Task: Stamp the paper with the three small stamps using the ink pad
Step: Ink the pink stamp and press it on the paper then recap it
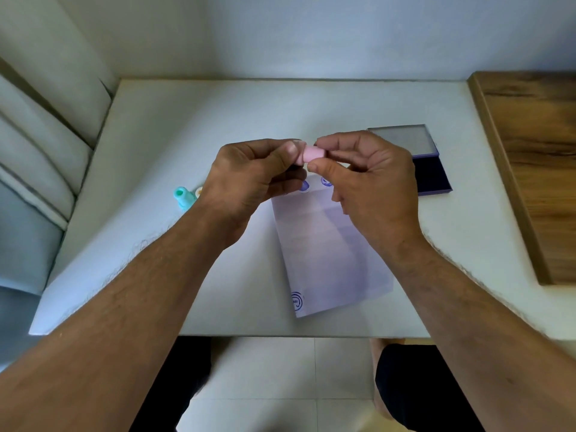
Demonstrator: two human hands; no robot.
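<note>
Left hand (249, 173) and right hand (367, 179) both pinched the pink stamp (313, 154), held above the paper (333, 251) at mid-worktop (187, 120). Ink pad (431, 176) lay open at 2 o'clock of the paper; teal stamp (184, 198) at 9 o'clock.

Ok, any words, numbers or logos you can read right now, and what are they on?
None can be read.
Paper: round blue stamp mark at its near left corner, lettering too blurred to read.
Paper's far edge: two more blue marks, partly hidden behind the hands.
Pink stamp, teal stamp, ink pad: no lettering visible.
</note>
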